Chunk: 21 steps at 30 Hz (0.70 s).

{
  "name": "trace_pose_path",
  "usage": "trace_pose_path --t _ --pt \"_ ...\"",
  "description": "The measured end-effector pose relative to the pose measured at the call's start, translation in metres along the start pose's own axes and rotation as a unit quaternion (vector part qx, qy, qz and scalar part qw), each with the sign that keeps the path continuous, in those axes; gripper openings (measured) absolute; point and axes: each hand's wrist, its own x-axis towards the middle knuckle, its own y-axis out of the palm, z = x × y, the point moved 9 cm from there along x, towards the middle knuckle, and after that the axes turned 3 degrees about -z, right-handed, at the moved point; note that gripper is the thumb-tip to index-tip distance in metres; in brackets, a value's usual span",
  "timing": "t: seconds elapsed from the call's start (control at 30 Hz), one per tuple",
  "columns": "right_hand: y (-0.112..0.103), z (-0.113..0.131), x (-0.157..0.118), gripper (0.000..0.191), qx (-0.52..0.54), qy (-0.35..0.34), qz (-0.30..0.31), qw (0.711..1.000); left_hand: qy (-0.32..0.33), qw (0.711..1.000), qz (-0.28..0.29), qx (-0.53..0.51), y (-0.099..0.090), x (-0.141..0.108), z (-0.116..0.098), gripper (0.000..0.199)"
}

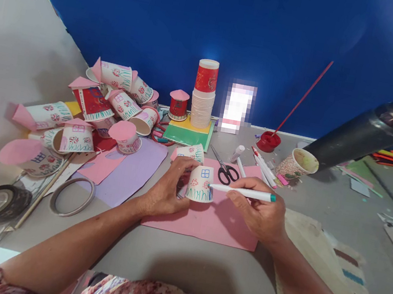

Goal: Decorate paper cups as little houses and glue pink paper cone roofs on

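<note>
My left hand [171, 188] is closed around the left side of a white paper cup [199, 190], held upside down above a pink sheet [220, 227]. The cup bears a blue window, red flowers and green grass strokes along its rim. In my right hand [264, 212] is a white marker [245, 192] with a green end, gripped between thumb and fingers. Its tip meets the cup's right side, near a flower. Behind the cup lies another decorated paper cup [191, 152], partly hidden by my left hand. Black-handled scissors [228, 173] rest on the pink sheet's far edge.
Decorated cups with pink paper roofs [78, 136] are heaped at the left. Tape rolls [72, 197] lie in front of them. A cup stack [203, 102] stands at the back. To the right are several markers [263, 166], a patterned cup [298, 164] and a dark flask [358, 135].
</note>
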Motion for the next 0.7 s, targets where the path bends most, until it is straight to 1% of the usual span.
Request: trace_pose_path --t 0.37,0.5,0.7 --pt "-0.0023 -0.0027 -0.0001 0.008 -0.015 0.01 -0.003 1.0 -0.01 1.0 0.003 -0.002 -0.0002 0.0001 0.0004 0.074" --pt "-0.0037 -0.0001 -0.0001 0.007 -0.003 -0.002 -0.012 1.0 -0.009 1.0 0.004 0.0 0.0003 0.0 0.0007 0.073" --pt "0.0027 -0.0019 -0.0001 0.009 -0.003 0.002 0.013 1.0 -0.007 1.0 0.005 -0.001 0.0011 -0.0002 0.0027 0.076"
